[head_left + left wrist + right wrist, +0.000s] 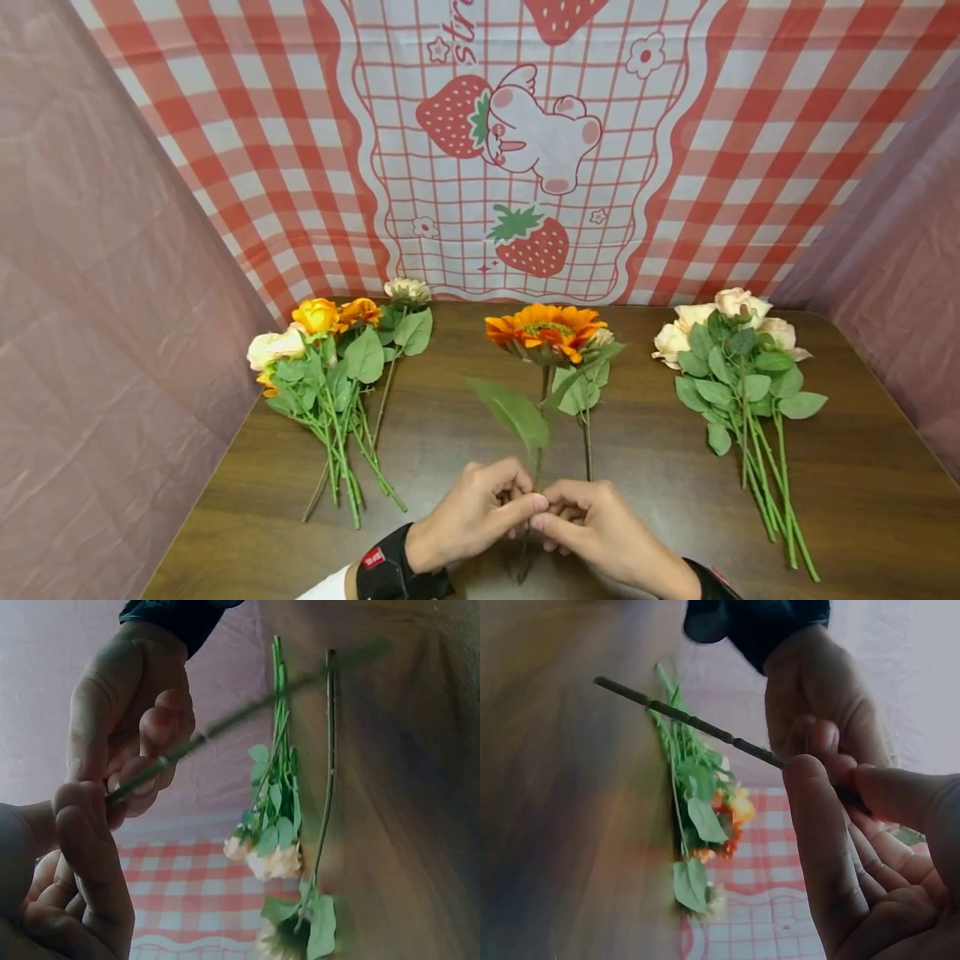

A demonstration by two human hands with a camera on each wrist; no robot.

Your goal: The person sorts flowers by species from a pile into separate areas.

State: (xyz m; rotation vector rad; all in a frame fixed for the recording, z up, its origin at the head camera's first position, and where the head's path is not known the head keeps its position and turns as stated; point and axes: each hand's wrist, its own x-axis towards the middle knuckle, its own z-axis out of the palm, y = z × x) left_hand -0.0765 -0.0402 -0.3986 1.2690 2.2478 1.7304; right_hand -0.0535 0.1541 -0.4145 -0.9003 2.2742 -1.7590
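Note:
An orange artificial sunflower (546,332) stands nearly upright above the table, its bloom facing up and a green leaf (516,414) jutting to the left. My left hand (480,510) pinches its stem between thumb and fingers. Close beside it, my right hand (600,533) pinches the same stem, and the two thumb tips nearly meet. Below the hands the bare, jointed lower stem (691,721) sticks out in the right wrist view. Behind the sunflower lies a pale flower (289,941) with a long stem and green leaves, its bloom partly covered in the head view.
At the left of the brown wooden table (465,417) lies a bunch of orange, yellow and cream flowers (322,367). A bunch of peach roses (738,358) lies at the right. A red-and-white checked cloth (285,150) hangs behind, with pinkish drapes (112,292) at the sides.

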